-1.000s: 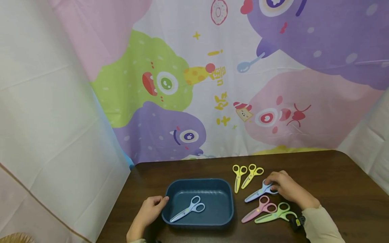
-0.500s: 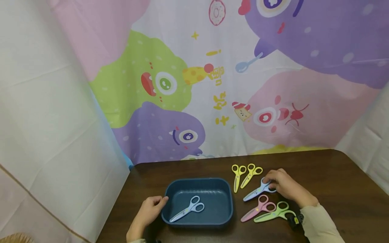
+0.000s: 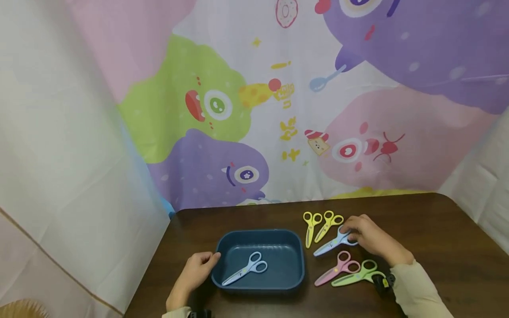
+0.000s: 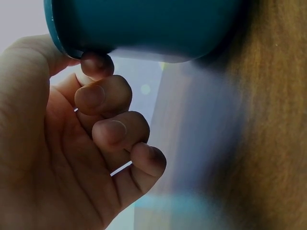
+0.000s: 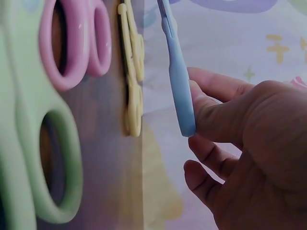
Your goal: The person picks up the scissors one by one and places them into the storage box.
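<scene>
My left hand (image 3: 196, 270) pinches the left rim of a dark blue rectangular tray (image 3: 260, 289) between thumb and curled index finger; in the left wrist view the other fingers (image 4: 112, 132) curl below the tray wall. Inside the tray lies one pair of light blue scissors (image 3: 245, 270). My right hand (image 3: 371, 238) pinches the handle of a second pair of blue scissors (image 3: 332, 245). The right wrist view shows these blue scissors (image 5: 180, 86) raised off the table, their handle partly hidden by my fingers.
Two yellow scissors (image 3: 310, 229) lie at the back of the brown table (image 3: 449, 247). Pink scissors (image 3: 334, 273) and green scissors (image 3: 355, 277) lie in front of my right hand, the green pair near my right wrist. A patterned cloth (image 3: 294, 185) hangs behind the table.
The blue scissors in my right hand have moved slightly left and up, towards the yellow pairs. My left hand keeps its hold on the tray.
</scene>
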{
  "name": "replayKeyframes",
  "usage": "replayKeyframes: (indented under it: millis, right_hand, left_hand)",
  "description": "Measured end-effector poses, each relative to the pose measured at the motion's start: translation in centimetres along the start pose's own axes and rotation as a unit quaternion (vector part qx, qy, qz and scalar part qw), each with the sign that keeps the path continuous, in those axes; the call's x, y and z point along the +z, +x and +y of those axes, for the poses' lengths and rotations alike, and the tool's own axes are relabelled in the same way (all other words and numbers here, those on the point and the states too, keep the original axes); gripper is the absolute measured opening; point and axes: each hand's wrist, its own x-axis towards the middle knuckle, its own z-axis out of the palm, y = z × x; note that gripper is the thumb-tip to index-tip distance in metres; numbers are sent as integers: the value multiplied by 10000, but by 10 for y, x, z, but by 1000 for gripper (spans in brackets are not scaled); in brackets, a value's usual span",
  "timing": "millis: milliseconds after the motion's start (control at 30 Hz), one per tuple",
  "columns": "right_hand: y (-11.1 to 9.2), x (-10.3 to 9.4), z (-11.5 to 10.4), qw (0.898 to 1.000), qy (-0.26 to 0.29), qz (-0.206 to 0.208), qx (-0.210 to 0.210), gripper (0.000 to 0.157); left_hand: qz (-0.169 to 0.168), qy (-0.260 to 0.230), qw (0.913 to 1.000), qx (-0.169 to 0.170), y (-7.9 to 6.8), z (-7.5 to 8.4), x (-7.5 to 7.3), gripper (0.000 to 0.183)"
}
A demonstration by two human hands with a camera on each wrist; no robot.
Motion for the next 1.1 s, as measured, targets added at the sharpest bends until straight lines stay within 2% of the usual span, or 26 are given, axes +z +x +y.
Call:
replayKeyframes:
  millis: [167,467,1100]
  right_hand:
    - [6,-5,-7,9986,86,-290,444,23]
    - [19,-7,-13,9996,-104,-149,226,22]
    - [37,-8,-21,9993,-35,-220,308,20]
  left_hand:
    - [-15,72,10000,-23,2,3,-1,47]
    - [22,92,10000,-10,3,3,0,47]
    - [59,199,9998,-11,0,4,-1,46]
